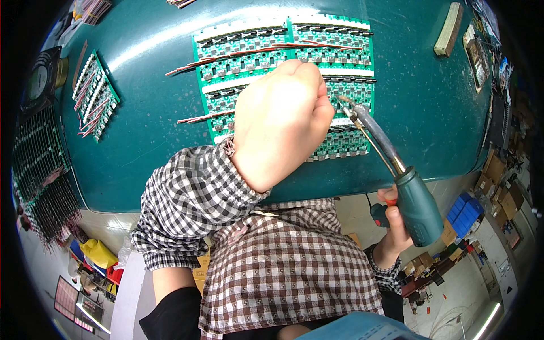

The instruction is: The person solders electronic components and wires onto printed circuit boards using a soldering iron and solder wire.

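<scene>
Hand states: the left hand [283, 113] was curled over the circuit-board panels, fingers drawn in; its fingertips were hidden, so whether it pinched a wire could not be told. The right hand [395, 231] was wrapped around the handle of the soldering gun [418, 207], whose tip [344, 100] appeared just beside the left hand. Contact between tip and board: not resolvable.

Risks (judged):
- Burned fingers, if the tip was hot and strayed left.
- Bridged or scorched neighbouring joints, from crowded parts and a slightly misplaced tip.
- Displaced wires, if the left wrist or its checked sleeve [190, 187] dragged across the loose ends.

Counts:
- Hands: 2; soldering guns: 1.
- Panels: 3. The left panel [226, 71] and right panel [343, 65] lay side by side mid-table; 1 small wired panel [101, 93] lay apart, on the left of the table [147, 158].
- Red wire groups on the central pair: 2 visible, upper [249, 52] and lower [205, 117]; single strands uncountable.
- Wooden bars [449, 29]: 1, far right.
</scene>
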The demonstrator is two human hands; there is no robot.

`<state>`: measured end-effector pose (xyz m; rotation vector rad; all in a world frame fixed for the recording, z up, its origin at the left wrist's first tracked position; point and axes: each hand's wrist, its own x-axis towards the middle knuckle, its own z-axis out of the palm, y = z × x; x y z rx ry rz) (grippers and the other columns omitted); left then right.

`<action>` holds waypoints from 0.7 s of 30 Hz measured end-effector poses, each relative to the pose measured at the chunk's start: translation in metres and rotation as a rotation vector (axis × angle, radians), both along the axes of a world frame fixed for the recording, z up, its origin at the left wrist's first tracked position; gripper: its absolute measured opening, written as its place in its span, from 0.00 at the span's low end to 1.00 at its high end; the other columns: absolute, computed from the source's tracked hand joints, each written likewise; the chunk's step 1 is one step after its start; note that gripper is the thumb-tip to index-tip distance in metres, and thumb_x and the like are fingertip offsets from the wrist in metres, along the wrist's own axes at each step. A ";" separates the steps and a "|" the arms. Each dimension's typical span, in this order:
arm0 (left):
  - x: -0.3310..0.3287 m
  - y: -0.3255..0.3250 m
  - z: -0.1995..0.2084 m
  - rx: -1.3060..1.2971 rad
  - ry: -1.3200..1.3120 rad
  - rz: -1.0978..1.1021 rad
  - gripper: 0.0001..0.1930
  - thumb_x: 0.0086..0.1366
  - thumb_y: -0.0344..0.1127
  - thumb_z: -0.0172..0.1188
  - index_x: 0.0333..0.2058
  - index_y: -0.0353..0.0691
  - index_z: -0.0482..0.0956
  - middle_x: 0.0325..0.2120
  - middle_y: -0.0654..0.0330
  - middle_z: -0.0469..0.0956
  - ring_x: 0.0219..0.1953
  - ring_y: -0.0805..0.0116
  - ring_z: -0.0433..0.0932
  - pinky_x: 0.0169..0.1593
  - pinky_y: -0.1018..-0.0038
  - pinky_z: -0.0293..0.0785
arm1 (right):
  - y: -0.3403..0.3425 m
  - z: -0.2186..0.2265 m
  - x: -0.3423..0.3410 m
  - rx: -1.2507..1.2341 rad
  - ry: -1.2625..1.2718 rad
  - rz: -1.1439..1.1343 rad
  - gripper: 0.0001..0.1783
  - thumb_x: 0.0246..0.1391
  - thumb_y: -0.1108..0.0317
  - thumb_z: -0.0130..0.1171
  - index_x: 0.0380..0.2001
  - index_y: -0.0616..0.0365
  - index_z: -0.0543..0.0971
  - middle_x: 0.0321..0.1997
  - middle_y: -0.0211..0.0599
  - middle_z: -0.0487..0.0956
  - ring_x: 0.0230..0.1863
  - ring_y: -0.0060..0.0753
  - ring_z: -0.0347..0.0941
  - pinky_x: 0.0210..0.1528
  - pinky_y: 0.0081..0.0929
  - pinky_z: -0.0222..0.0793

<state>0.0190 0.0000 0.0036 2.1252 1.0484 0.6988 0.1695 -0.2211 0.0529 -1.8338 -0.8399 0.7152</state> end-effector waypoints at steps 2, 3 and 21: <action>0.000 0.001 0.001 0.005 0.004 -0.005 0.05 0.49 0.26 0.63 0.24 0.39 0.75 0.20 0.59 0.74 0.23 0.64 0.75 0.27 0.71 0.72 | -0.002 0.001 0.002 -0.013 -0.004 0.015 0.39 0.45 0.67 0.74 0.56 0.71 0.66 0.37 0.46 0.82 0.37 0.33 0.81 0.41 0.29 0.77; -0.001 0.001 0.001 0.006 0.005 -0.004 0.05 0.49 0.26 0.63 0.24 0.39 0.75 0.20 0.59 0.74 0.23 0.64 0.75 0.27 0.71 0.72 | -0.003 0.001 0.003 -0.022 -0.005 0.030 0.40 0.44 0.67 0.75 0.57 0.71 0.65 0.37 0.46 0.82 0.37 0.33 0.81 0.42 0.30 0.78; 0.001 -0.003 -0.002 0.014 0.021 0.025 0.05 0.48 0.26 0.64 0.24 0.39 0.75 0.20 0.60 0.75 0.22 0.65 0.76 0.26 0.71 0.72 | 0.002 0.002 0.000 -0.023 -0.083 0.041 0.35 0.45 0.64 0.75 0.51 0.73 0.71 0.35 0.44 0.82 0.35 0.31 0.80 0.39 0.27 0.76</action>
